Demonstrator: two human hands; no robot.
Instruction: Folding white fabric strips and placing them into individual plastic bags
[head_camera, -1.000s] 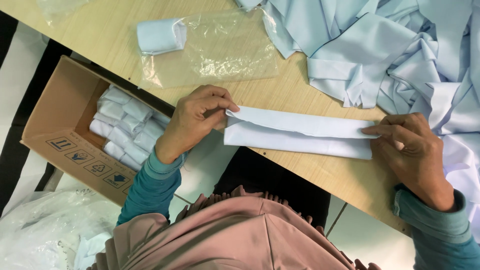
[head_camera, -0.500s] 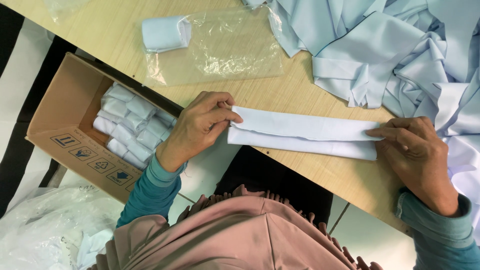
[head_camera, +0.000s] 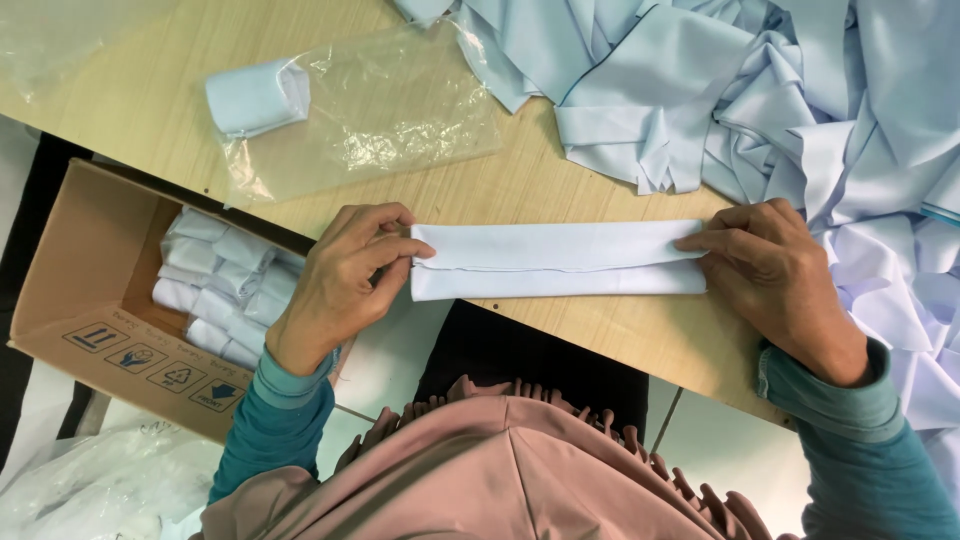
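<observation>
right now the left hand pinches one end of the folded white cloth strip and the right hand presses fingertips on the other end, keeping the fold flat along the wooden table's near edge. beside them lie a clear plastic bag, a rolled cloth, a heap of pale fabric and a cardboard box of rolls.

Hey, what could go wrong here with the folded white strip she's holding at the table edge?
The long folded white cloth strip lies at the wooden table's near edge, its left end overhanging; it might slide off if let go. The left hand and right hand only pinch the ends, so the middle fold may spring open. The loose pale blue fabric heap nearby could snag it.
</observation>
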